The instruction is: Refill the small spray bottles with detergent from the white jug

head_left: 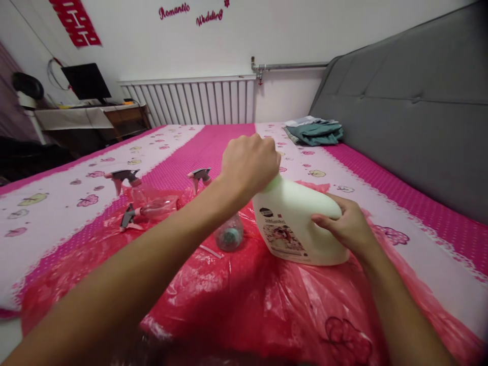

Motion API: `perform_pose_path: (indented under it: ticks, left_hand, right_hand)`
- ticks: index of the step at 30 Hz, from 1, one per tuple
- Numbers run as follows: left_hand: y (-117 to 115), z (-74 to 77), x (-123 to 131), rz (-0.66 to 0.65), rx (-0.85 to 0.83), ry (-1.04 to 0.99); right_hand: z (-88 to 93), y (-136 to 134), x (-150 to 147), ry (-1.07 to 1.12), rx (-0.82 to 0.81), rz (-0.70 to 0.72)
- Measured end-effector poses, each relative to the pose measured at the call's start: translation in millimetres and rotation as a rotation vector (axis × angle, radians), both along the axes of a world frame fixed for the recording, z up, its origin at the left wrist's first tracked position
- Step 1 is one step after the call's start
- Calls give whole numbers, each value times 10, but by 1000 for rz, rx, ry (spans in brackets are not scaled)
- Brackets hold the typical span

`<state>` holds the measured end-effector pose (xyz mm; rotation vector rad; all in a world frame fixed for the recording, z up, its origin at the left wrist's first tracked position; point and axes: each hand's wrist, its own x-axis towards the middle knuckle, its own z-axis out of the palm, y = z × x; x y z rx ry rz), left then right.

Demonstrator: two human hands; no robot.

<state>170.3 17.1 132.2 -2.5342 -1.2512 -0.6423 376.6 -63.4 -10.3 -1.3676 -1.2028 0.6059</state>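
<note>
A large white detergent bottle [301, 218] with a printed label stands tilted on a red plastic sheet [244, 300] spread over the bed. My left hand [249, 162] is closed as a fist round the bottle's top, hiding the cap. My right hand [345, 226] grips the bottle's side near its handle. A small clear bottle [229, 235] stands just left of the big one. Further left lie clear spray bottles with grey trigger heads [148, 206].
The bed has a pink and white flowered cover [76, 188] and a grey padded headboard [412, 112] on the right. Folded teal clothes [314, 131] lie near the headboard. A radiator [194, 101] and a desk with a monitor [86, 81] stand beyond the bed.
</note>
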Motion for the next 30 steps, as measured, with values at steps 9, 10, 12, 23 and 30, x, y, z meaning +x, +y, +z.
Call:
perform_pose_path:
  ticks: [9, 10, 12, 23, 30]
  left_hand:
    - [-88, 250, -365, -142, -272, 134]
    - [-77, 272, -443, -227, -339, 120]
    - [-38, 292, -558, -368, -396, 89]
    - [-126, 145, -377, -182, -197, -103]
    - [-15, 255, -550, -651, -505, -21]
  right_hand:
    - [-32, -65, 56, -13, 15, 11]
    - [-46, -68, 75, -11, 14, 12]
    - [-68, -74, 103, -9, 10, 24]
    - [-64, -103, 110, -38, 17, 66]
    - [-43, -106, 118, -43, 13, 100]
